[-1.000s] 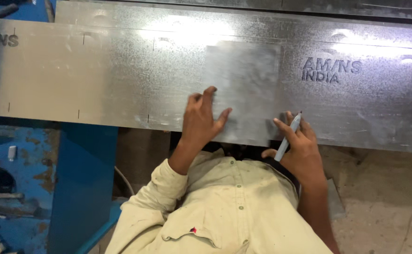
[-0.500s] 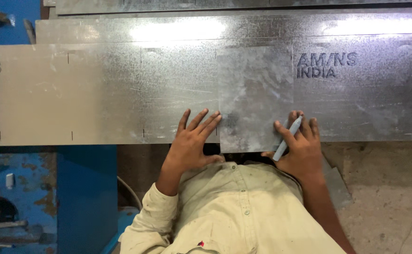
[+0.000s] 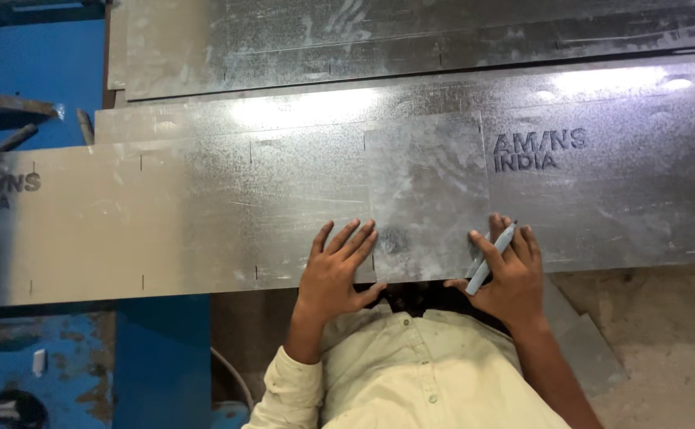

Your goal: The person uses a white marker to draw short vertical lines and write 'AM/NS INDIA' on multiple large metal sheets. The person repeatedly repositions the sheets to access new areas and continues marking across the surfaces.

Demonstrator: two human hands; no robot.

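So the right hand is gripping a pale marker between its fingers, tip pointing toward 1 o'clock, resting on the near edge of the long metal sheet. At its 9 o'clock, the left hand is lying flat, fingers spread, pressing the same sheet. More sheets are stacking up at 12.

Count: two hands in frame, left hand and right hand, both lower centre. One grey marker pen. At least three overlapping galvanised metal sheets ran across the upper and middle frame; exact count unclear.
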